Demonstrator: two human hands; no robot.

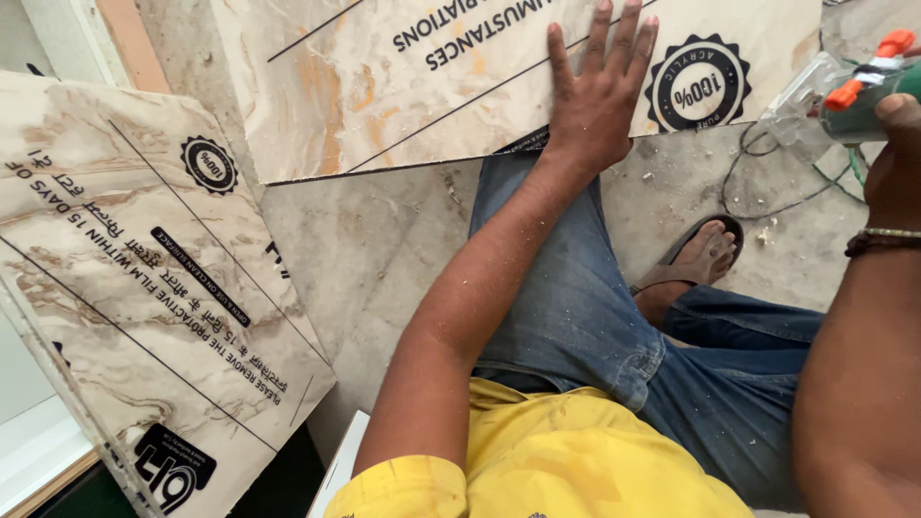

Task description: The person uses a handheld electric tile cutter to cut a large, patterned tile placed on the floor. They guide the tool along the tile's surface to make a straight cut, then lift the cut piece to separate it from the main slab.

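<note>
Two hands at work: left hand (pixel 597 96) spread flat, pinning marble-look acrylic sheet (pixel 403 77) on floor; right hand (pixel 897 144) wrapped round green power tool (pixel 854 91) just beside sheet's edge. Best w/ firm, steady downward pressure, fingers clear.

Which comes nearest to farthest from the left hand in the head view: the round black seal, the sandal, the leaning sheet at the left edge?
From the left hand, flat on the marbled sheet:
1. Round black seal, just right of the fingers.
2. Sandal, lower right on the floor.
3. Leaning sheet, far left.
</note>
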